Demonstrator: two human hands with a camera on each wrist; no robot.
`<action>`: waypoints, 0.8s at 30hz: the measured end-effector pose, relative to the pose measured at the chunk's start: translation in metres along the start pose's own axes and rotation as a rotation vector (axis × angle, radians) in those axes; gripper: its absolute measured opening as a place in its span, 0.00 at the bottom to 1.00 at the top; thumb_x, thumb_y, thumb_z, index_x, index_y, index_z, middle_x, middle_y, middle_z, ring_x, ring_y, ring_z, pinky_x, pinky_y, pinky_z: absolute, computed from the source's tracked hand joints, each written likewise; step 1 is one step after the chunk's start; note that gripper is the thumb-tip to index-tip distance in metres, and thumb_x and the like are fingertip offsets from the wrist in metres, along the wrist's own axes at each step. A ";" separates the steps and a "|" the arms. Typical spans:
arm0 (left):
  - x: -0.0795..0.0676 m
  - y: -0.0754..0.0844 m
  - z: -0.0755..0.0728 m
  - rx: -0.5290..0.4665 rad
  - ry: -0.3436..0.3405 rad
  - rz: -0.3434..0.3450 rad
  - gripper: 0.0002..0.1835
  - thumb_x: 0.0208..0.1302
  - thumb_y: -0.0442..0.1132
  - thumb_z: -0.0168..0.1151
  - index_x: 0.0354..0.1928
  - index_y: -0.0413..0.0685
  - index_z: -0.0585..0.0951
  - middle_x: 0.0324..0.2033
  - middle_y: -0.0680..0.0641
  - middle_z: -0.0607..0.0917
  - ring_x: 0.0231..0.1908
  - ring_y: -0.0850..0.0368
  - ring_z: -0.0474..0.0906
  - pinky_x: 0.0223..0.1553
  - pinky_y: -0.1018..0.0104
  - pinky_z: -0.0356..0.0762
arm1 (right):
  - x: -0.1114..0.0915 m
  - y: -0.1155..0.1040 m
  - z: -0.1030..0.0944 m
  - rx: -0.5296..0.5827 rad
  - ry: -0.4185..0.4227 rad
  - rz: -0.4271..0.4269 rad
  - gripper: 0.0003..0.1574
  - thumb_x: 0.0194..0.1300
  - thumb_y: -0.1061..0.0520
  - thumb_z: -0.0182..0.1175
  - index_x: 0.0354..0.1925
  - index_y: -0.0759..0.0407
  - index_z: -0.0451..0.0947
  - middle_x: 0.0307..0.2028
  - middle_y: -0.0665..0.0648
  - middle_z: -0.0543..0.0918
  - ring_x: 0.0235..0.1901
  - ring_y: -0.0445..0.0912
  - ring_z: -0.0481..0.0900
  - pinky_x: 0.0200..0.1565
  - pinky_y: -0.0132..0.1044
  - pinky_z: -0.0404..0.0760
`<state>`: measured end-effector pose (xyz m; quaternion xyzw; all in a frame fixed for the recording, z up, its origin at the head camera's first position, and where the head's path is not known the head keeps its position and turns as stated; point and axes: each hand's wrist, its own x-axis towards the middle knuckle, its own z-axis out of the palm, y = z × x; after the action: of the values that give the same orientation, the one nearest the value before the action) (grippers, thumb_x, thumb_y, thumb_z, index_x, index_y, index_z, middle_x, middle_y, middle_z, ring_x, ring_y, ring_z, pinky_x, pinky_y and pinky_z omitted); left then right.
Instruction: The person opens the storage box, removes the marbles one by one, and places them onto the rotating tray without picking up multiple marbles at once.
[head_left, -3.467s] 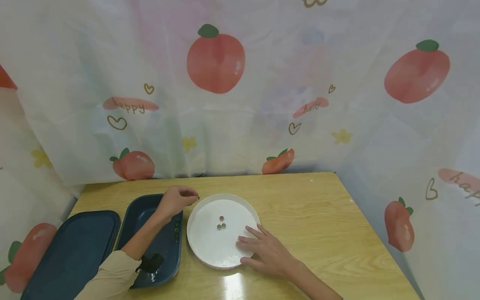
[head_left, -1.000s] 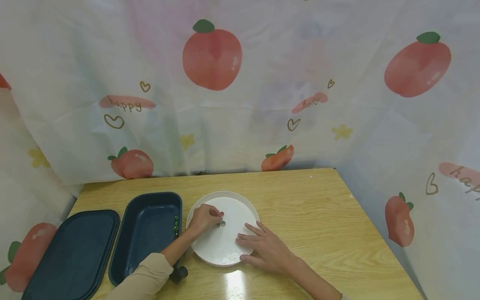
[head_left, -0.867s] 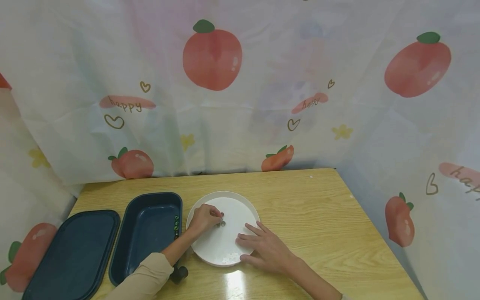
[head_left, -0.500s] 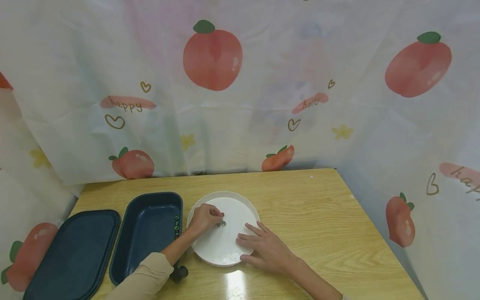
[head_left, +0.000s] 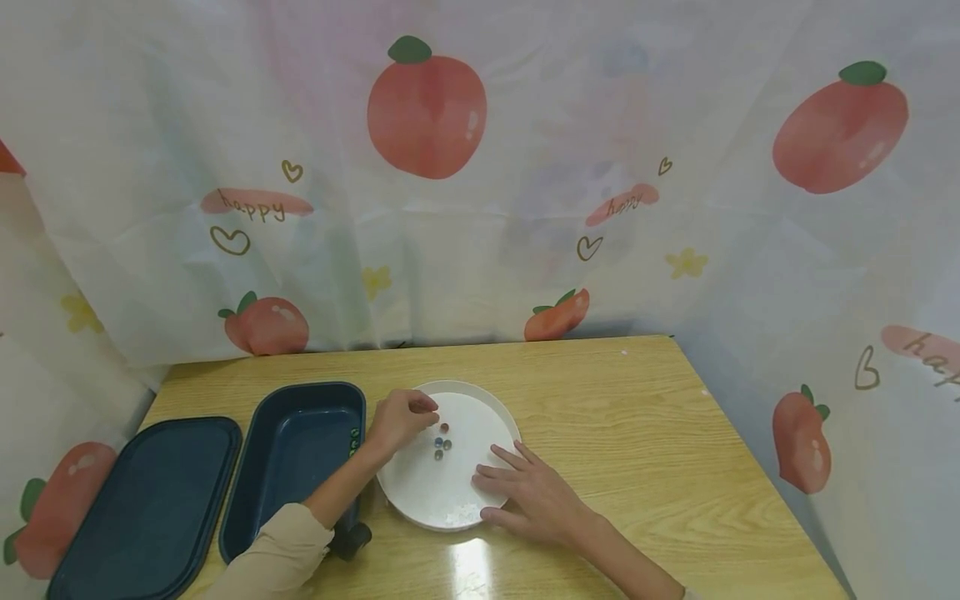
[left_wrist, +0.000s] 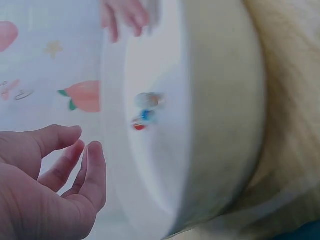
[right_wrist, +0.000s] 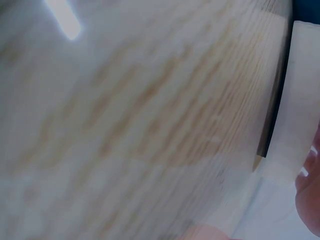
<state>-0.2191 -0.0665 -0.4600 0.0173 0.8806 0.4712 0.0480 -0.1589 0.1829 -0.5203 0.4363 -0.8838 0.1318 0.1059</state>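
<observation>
The left hand (head_left: 401, 419) is loosely bent above the back-left rim of the white plate (head_left: 450, 500), its fingertips (left_wrist: 96, 157) and thumb apart, with nothing visible between them. Four small beads lie on the plate floor, just to the right of those fingertips and nearer the person: a reddish bead (head_left: 445, 428) at the back, a blue bead (head_left: 438, 442) beside one grey bead (head_left: 447, 445), and a second grey bead (head_left: 438, 455) in front. Being round, they show no long axis (the group does run roughly front to back, though). Whether all of them touch is too small to tell. The right hand (head_left: 534, 500) lies with straight, spread fingers over the plate's right rim, its palm empty as far as it shows. Both hands flank the beads, and the left is the nearer. On its other side, green beads (head_left: 355, 440) line the right wall of the deep blue tray (head_left: 288, 450), so I judge the left hand's reach turns on that short span between tray wall and bead cluster.
</observation>
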 end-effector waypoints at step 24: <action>-0.007 -0.041 -0.090 -0.033 0.029 -0.086 0.13 0.58 0.38 0.63 0.44 0.40 0.80 0.39 0.43 0.81 0.36 0.49 0.78 0.37 0.56 0.76 | 0.001 -0.001 0.000 0.007 0.006 -0.008 0.27 0.63 0.35 0.50 0.54 0.44 0.77 0.55 0.45 0.76 0.62 0.49 0.63 0.61 0.53 0.55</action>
<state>-0.2208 -0.1640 -0.4443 -0.0279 0.8732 0.4834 0.0558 -0.1589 0.1820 -0.5198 0.4397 -0.8813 0.1358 0.1073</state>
